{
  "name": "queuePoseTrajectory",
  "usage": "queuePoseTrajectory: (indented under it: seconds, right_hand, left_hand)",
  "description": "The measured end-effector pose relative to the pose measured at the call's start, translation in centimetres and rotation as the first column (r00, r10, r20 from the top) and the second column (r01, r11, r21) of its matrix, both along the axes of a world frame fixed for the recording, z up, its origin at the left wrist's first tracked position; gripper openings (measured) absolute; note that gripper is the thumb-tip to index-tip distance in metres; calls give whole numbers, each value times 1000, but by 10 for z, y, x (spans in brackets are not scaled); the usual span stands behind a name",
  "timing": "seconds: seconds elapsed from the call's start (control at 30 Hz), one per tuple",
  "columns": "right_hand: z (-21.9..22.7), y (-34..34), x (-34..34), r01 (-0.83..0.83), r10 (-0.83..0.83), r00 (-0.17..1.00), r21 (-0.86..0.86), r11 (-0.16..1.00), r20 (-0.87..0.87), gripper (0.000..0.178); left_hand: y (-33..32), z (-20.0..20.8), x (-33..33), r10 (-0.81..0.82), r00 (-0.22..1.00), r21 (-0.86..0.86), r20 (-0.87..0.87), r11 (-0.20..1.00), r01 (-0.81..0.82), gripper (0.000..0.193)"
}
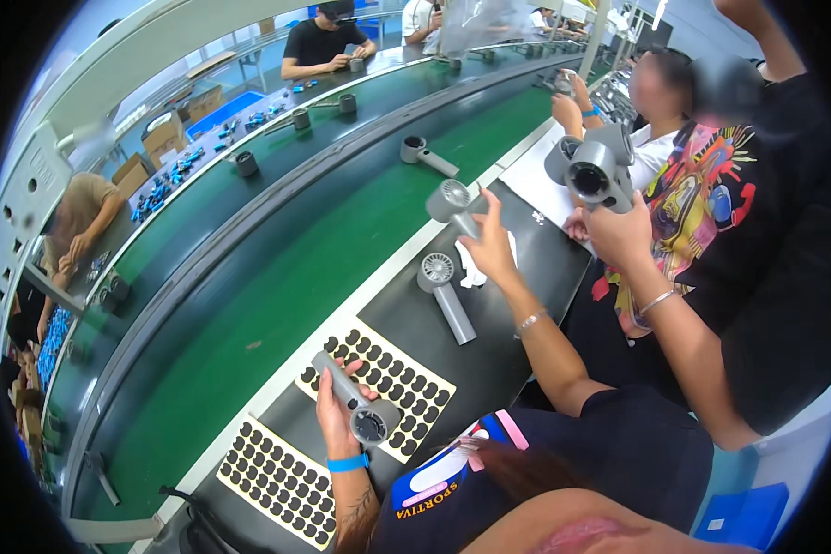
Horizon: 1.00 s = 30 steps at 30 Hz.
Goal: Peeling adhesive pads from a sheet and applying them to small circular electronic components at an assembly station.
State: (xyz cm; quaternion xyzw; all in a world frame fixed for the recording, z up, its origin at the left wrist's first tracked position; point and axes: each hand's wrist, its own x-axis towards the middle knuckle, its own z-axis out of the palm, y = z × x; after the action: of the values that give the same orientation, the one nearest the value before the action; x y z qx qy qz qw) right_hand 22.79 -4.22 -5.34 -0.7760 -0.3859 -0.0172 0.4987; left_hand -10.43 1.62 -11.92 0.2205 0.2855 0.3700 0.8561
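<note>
My left hand (335, 403), with a blue band at its wrist, is closed around a grey handheld fan (346, 390); the round head points down toward me. My right hand (492, 242), wearing a bracelet, grips the handle of another grey fan (451, 200) between thumb and fingers, beside the conveyor edge. Between my hands a third fan (449, 300) lies on the dark worktop, its finned round face up. Under and beside my left hand are two pale sheets of black stickers, one farther sheet (441, 395) and one nearer sheet (277, 485).
A green conveyor belt (277, 314) runs past the worktop and carries a grey fan (425, 155). At right, a co-worker's hand (621, 231) holds up grey fan parts (600, 171) near my right arm. White tissue (474, 272) lies by my right hand. Other people work across the belt.
</note>
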Motion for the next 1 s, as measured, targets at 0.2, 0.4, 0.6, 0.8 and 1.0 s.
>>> queuePoseTrajectory:
  seconds: [0.2,0.4,0.6,0.8,1.0]
  right_hand:
    - [-34,-12,22,63,-82,992,-180,982,-96,93]
    - [-58,-8,24,71,-93,994,-318,945,-55,95]
    - [15,-18,11,123,-148,957,115,986,248,53]
    - [75,-24,-25,33,-106,978,366,930,182,11]
    - [81,-25,-40,-101,41,990,460,882,137,11]
  left_hand:
    - [-2,7,3,10,1000,-9,-16,1000,-10,39]
    - [1,7,6,4,999,20,-46,1000,-3,39]
    - [-4,12,3,32,999,39,-14,999,-32,36]
    - [-15,61,10,106,991,349,-76,934,-73,35]
    - [-8,78,2,214,972,750,-95,658,-72,45]
